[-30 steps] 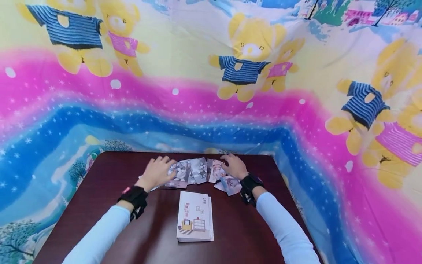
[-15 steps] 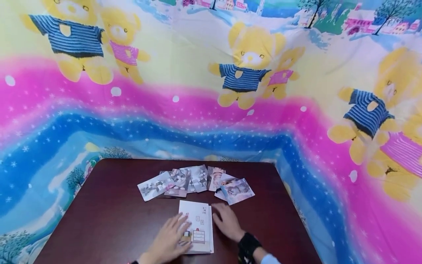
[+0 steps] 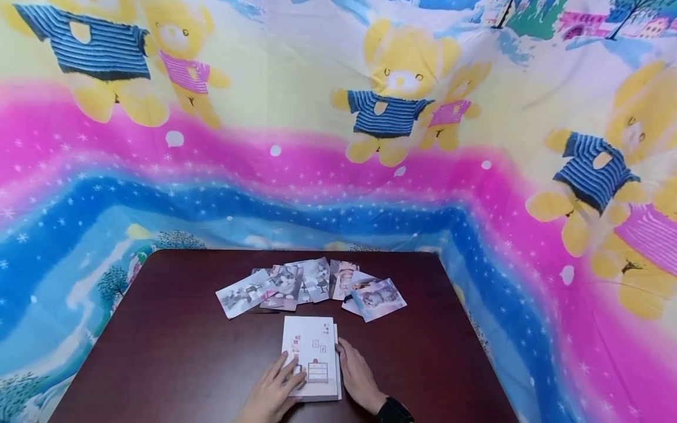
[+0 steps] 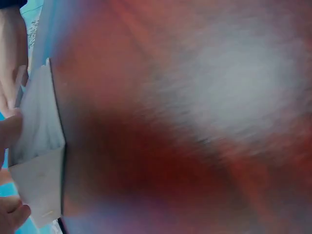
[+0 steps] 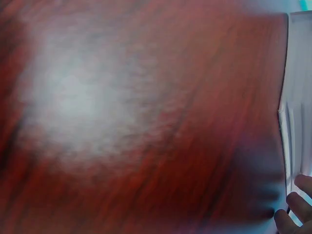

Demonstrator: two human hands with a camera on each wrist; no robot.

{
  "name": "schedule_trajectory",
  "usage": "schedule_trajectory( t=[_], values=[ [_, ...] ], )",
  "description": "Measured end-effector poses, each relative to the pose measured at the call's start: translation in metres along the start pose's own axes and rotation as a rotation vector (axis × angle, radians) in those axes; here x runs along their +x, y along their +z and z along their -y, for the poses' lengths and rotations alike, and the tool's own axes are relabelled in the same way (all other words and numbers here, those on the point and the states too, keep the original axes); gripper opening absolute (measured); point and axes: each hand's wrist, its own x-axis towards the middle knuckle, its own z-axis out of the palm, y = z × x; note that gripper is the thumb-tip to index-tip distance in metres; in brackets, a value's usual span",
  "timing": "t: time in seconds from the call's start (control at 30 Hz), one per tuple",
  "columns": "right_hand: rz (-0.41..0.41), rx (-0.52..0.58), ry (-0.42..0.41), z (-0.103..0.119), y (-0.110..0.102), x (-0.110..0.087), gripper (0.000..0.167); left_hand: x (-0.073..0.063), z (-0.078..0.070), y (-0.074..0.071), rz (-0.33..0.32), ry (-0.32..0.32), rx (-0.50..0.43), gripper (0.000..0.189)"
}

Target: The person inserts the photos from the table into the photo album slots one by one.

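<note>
A thick white photo album (image 3: 319,388), its cover printed with a chest of drawers and small pictures, lies on the table near me. My left hand (image 3: 272,388) rests on the cover's near left part, fingers extended over it and thumb by the near edge. At the album's right side, my right hand (image 3: 359,376) pinches the cover edge with its fingertips. In the left wrist view, the album's page edges (image 4: 39,112) and spine show beside some fingertips (image 4: 18,217). The right wrist view has curled fingertips (image 5: 295,202) against the page side (image 5: 298,87).
Several overlapping photo cards (image 3: 280,288) lie fanned across the back of the dark red-brown table (image 3: 158,352). The rightmost photo card (image 3: 381,298) sits beyond my right hand. A bear-printed cloth (image 3: 296,147) hangs behind and beside the table.
Both hands have come back from the photo cards to the album. Over the last half second, the right hand has closed in on its right edge, while the left stays on the cover.
</note>
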Motion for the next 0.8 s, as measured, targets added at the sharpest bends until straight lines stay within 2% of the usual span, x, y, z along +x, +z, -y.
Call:
schedule_trajectory(
  t=[0.07, 0.13, 0.2, 0.23, 0.3, 0.33, 0.4, 0.47, 0.5, 0.63, 0.7, 0.77, 0.8],
  values=[
    [0.01, -0.005, 0.008, 0.0, 0.0, 0.0, 0.044, -0.002, -0.002, 0.0, -0.021, -0.006, 0.009, 0.051],
    [0.028, -0.025, -0.001, 0.001, 0.0, 0.001, 0.046, -0.003, -0.006, -0.001, -0.061, -0.038, 0.008, 0.055],
    [0.052, -0.074, -0.035, 0.001, 0.001, 0.001, 0.047, -0.005, -0.01, -0.004, -0.119, -0.094, -0.03, 0.052],
    [0.068, -0.11, -0.056, 0.001, 0.001, 0.0, 0.047, -0.005, -0.014, -0.006, -0.144, -0.142, -0.047, 0.05],
    [0.1, -0.173, -0.101, 0.002, 0.002, -0.001, 0.048, -0.005, -0.021, -0.012, -0.177, -0.276, -0.121, 0.039],
    [0.114, -0.202, -0.122, 0.003, 0.002, -0.001, 0.049, -0.004, -0.025, -0.015, -0.188, -0.354, -0.188, 0.042],
    [0.131, -0.248, -0.151, 0.004, 0.003, -0.002, 0.049, -0.001, -0.032, -0.023, -0.214, -0.523, -0.324, 0.06],
    [0.145, -0.273, -0.152, 0.005, 0.004, -0.003, 0.049, 0.002, -0.037, -0.031, -0.245, -0.705, -0.42, 0.077],
    [0.149, -0.281, -0.148, 0.006, 0.005, -0.003, 0.049, 0.003, -0.038, -0.034, -0.273, -0.783, -0.466, 0.075],
    [0.176, -0.317, -0.135, 0.006, 0.007, -0.002, 0.05, 0.003, -0.032, -0.048, -0.401, -1.079, -0.569, 0.061],
    [0.182, -0.344, -0.17, 0.006, 0.007, -0.002, 0.049, -0.001, -0.024, -0.054, -0.477, -1.203, -0.633, 0.061],
    [0.184, -0.364, -0.221, 0.006, 0.007, -0.002, 0.047, -0.007, -0.015, -0.058, -0.544, -1.312, -0.68, 0.07],
    [0.182, -0.375, -0.253, 0.007, 0.007, -0.003, 0.046, -0.011, -0.011, -0.059, -0.547, -1.351, -0.677, 0.071]
  ],
)
